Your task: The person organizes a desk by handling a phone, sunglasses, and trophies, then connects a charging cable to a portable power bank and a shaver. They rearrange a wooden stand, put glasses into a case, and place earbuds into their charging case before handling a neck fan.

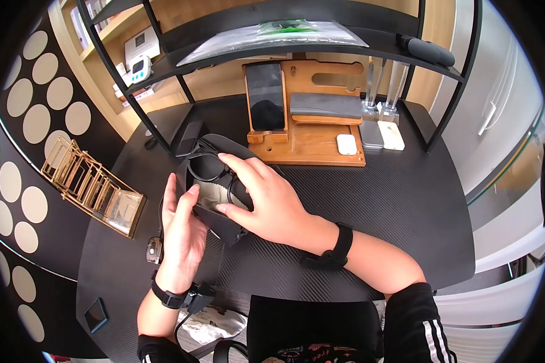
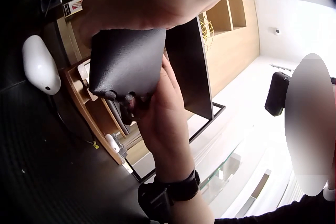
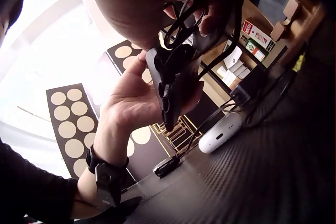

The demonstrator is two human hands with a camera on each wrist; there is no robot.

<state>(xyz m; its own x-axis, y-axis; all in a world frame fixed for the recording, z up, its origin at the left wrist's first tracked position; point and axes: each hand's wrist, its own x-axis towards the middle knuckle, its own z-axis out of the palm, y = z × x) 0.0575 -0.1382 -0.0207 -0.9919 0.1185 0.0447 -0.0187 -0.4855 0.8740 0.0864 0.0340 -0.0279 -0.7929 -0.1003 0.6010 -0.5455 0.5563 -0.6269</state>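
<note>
My left hand (image 1: 184, 233) grips a black leather-like glasses case (image 1: 223, 228), with the thumb at its open mouth. Inside shows a pale grey cloth or lining (image 1: 211, 195). Above the desk, my right hand (image 1: 269, 196) pinches dark-framed glasses (image 1: 208, 179) with round lenses, which overlap the case opening in the head view. In the right wrist view, the glasses' thin black frame (image 3: 184, 24) sits among the fingers, just over the case's snap-studded edge (image 3: 164, 90). From the left wrist, the case's smooth side (image 2: 128, 58) hides much of the glasses.
A wooden stand (image 1: 321, 142) at the back of the black desk carries a dark phone (image 1: 266, 97) and a white earbud case (image 1: 346, 144). A gold-framed rack (image 1: 94, 181) is at the left. A white rounded device (image 3: 220, 132) with cables lies beyond the hands.
</note>
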